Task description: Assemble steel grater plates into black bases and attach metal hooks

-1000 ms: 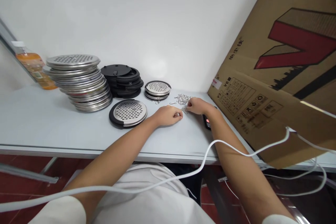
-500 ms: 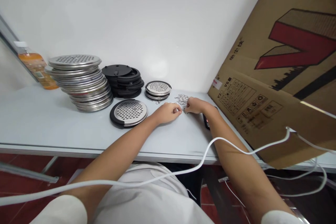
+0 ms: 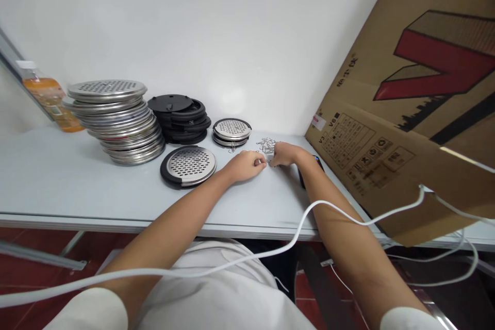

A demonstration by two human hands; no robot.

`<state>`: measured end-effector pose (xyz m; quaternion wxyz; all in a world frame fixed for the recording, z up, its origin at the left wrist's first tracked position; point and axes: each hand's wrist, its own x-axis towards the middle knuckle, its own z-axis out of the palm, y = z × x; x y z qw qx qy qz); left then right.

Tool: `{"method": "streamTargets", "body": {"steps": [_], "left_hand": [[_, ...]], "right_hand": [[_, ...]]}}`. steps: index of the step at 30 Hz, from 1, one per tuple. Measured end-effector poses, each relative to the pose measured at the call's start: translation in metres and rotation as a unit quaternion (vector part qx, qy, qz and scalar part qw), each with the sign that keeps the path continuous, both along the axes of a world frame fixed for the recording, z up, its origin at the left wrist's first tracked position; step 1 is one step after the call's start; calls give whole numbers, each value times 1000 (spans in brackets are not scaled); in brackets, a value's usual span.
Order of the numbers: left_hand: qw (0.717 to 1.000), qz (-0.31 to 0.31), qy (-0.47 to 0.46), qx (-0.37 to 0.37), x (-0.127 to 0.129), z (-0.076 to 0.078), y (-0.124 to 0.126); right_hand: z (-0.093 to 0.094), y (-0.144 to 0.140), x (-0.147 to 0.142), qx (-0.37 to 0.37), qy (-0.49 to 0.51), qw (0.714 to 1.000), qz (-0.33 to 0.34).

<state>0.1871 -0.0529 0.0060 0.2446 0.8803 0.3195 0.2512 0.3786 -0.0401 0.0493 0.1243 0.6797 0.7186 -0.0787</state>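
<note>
Head view: both hands meet at the near edge of a heap of small wire clips on the worktop. The left hand has its fingers curled nearly closed, and the right hand pinches likewise; whether either really grips a clip is too small to tell. The clips lie touching the fingertips and just behind them. Being tiny and tangled, several may lift together, or one may slip and skid toward the grate disc or off the worktop edge.

Both hands meet — fingers pinching at small metal clips
</note>
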Motion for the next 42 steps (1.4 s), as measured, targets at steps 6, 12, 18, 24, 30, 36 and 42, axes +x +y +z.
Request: {"method": "streamTargets", "body": {"steps": [6,12,18,24,30,36,42], "left_hand": [[1000,-2,-3,-10,-1,2,-1],[996,25,-69,-55,3,-2,4],[993,79,-82,-41,3,-4,8],[994,-73,19,79,6,-4,-3],[981,-8,144,134,14,-5,-8],[972,60,173,145,11,-4,-8],[970,105,174,135,12,-6,-11]], "right_hand": [[3,-7,-2,-5,-4,1000,4],[5,-8,17,36,70,997,-9],[10,-11,39,126,157,978,-50],[2,-14,30,40,122,992,3],[-1,-10,11,62,29,997,-26],[1,-9,0,38,-5,998,-39],[-2,-7,-2,22,-23,998,-45]]}}
